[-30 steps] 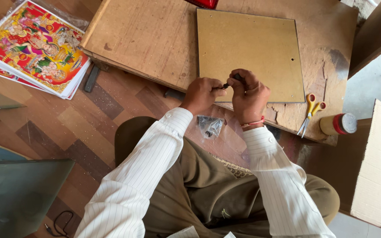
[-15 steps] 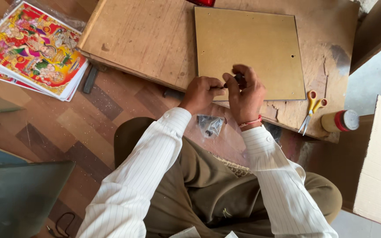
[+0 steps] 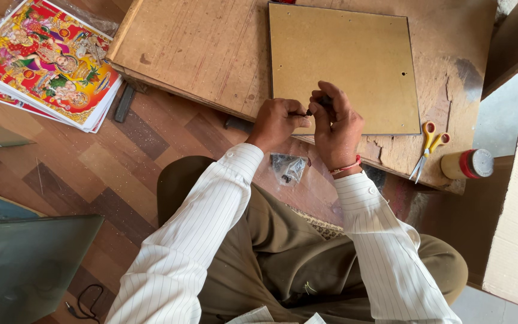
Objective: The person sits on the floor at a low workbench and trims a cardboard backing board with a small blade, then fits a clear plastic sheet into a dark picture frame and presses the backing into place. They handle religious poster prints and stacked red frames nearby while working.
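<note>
Brown hardboard, a flat rectangular backing panel point(image 3: 343, 60) with a thin dark edge, lies on a worn wooden work board point(image 3: 199, 48) set on the patterned wood floor point(image 3: 91, 168). Both hands meet at the panel's near edge. The left hand point(image 3: 278, 122) is curled into a loose fist, thumb and forefinger pinched narrow on one end of a small dark metal piece point(image 3: 302, 113), too small to tell apart clearly. The right hand point(image 3: 338, 129), with a red thread band at the wrist, has its fingers bent close over the other end of that piece and over a dark object at its fingertips point(image 3: 325, 101). Just below the hands, on the floor by the person's knee, lies a small clear plastic bag of dark hardware point(image 3: 287, 167). Orange-handled scissors point(image 3: 427, 147) rest on the chipped right corner of the board, with a round tan container with a red band point(image 3: 466, 164) just beside them. A stack of colourful printed pictures point(image 3: 43, 66) lies well apart to the left, and a grey sheet of glass point(image 3: 25, 264) sits at lower left.
</note>
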A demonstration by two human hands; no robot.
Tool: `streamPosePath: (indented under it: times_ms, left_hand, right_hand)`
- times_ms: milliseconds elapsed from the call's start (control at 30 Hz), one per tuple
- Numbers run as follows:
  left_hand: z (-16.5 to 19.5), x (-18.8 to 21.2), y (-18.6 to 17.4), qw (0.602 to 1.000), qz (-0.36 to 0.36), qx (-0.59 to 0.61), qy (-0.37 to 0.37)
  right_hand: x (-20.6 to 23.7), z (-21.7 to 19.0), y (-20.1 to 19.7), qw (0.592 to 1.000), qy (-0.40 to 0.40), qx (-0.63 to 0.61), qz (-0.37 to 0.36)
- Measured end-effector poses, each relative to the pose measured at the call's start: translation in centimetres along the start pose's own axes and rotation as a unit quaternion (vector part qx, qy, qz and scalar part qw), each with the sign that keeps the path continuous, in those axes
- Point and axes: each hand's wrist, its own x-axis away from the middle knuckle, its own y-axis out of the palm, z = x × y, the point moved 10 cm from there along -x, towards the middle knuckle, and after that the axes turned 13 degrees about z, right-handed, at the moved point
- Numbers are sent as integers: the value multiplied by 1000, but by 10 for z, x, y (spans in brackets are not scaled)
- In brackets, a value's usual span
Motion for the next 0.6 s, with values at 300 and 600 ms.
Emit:
streamPosePath:
  times_ms: [300, 600]
  left_hand:
    - [-2, -1, -1, 999, 14, 13, 26]
    - [0, -4, 1, 999, 3, -32, 39]
  right_hand:
    - [3, -6, 2, 999, -39, 22, -11]
    - [-1, 5, -8, 994, 9, 85, 70]
